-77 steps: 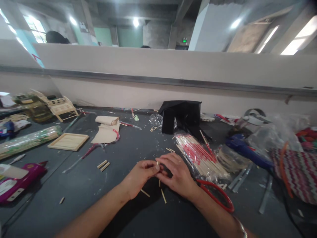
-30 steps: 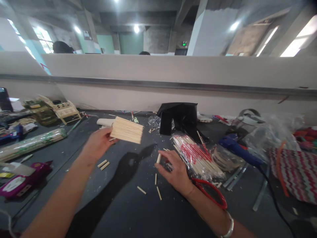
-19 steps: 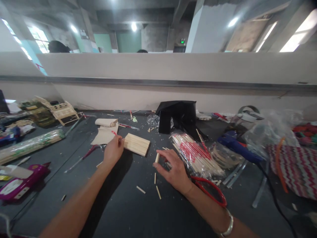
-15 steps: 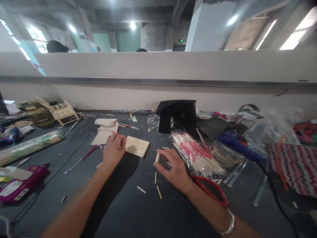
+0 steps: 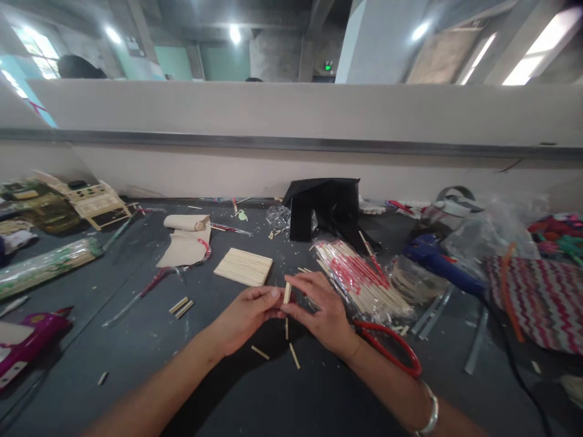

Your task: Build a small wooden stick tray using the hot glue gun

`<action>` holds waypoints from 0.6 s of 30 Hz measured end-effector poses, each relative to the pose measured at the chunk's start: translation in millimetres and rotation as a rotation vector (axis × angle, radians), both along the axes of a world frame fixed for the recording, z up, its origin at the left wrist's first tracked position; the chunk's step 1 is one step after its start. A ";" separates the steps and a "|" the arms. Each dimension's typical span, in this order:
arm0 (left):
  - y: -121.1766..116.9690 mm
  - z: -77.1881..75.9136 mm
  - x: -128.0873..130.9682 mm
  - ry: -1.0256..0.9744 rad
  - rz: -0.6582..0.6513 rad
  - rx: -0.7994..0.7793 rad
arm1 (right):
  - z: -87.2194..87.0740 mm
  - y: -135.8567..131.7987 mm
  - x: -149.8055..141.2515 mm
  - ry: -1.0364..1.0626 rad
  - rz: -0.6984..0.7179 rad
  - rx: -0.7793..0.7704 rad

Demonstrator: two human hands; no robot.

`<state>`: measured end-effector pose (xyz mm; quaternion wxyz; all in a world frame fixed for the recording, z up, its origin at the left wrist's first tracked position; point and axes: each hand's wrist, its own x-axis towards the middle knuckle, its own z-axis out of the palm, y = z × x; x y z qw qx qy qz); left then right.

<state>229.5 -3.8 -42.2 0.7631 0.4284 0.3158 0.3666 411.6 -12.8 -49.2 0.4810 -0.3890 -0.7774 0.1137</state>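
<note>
Here, short stick [image 5: 287,292] in right grip [image 5: 324,311]

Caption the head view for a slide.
Both hands hold short wooden sticks beside a flat stick panel on a cluttered dark table.

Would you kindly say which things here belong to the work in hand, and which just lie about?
Likely in the work: held wooden piece; stick panel; loose cut sticks; bagged sticks.
Seemingly just lying about: black sheet; striped fabric.
</note>
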 end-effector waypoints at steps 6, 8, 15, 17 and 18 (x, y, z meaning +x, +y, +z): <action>-1.5 -6.6 4.4 -0.180 -0.036 -0.095 | -0.7 0.8 -0.7 0.006 0.053 -0.023; -1.5 -5.4 4.9 -0.201 -0.041 -0.105 | -2.3 1.2 -1.3 0.002 0.065 -0.034; -0.4 -2.5 5.3 -0.180 0.046 -0.146 | -4.1 1.6 -2.0 -0.025 0.106 -0.090; -0.3 -2.8 5.0 -0.173 0.059 -0.135 | -3.5 1.5 -1.5 -0.033 0.097 -0.064; -0.4 -3.0 4.9 -0.168 0.058 -0.125 | -3.3 1.4 -1.4 -0.039 0.092 -0.049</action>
